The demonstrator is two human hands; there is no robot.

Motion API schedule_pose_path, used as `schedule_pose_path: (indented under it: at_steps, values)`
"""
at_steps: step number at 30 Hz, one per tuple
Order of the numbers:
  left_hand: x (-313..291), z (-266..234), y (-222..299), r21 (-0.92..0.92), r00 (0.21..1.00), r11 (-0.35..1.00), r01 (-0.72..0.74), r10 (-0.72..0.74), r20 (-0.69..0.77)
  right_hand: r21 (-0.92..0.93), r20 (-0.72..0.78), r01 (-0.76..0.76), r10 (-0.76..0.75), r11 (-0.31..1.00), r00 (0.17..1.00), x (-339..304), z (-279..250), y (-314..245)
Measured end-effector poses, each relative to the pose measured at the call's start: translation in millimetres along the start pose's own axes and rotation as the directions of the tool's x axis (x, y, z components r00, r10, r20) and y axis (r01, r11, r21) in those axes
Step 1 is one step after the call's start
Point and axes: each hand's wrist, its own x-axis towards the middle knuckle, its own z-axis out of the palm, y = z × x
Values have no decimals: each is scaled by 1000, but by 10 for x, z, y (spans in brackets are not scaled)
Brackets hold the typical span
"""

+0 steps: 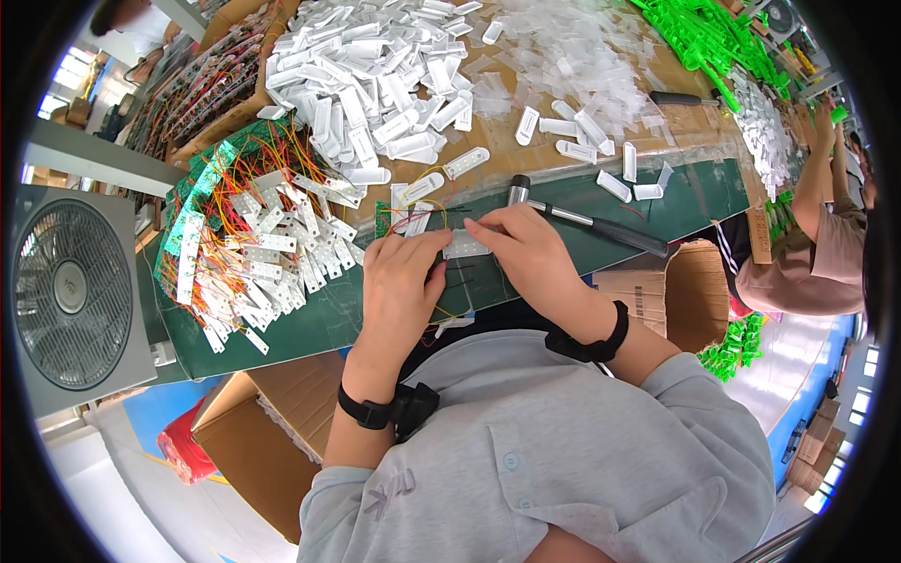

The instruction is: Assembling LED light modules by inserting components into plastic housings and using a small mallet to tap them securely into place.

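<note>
My left hand (pixel 399 277) and my right hand (pixel 537 249) meet at the near edge of the green work mat. Between them is a small pale, dotted strip (pixel 467 245), pinched at its left end by my left fingers and at its right end by my right thumb and fingers. Thin dark and yellow wires show around it. Just beyond, a white plastic housing (pixel 422 188) and a white piece beside it lie on the mat. A hammer (pixel 601 225) rests to the right of my hands, its black handle pointing away rightward.
Wired white boards (pixel 277 244) are heaped at left, near a grey fan (pixel 70 281). Behind lie piles of white housings (pixel 375 75), clear plastic pieces (pixel 582 56) and green parts (pixel 718 42). Cardboard boxes (pixel 699 291) stand below the table edge. Another person (pixel 807 253) sits at right.
</note>
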Motion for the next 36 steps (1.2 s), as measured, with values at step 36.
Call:
schedule_pose_path:
  at_steps: [36]
  values:
    - [-19,14,-9,-47,1000,999,-19,19,-8,23,97,-100,97,995,991,96,145,-142]
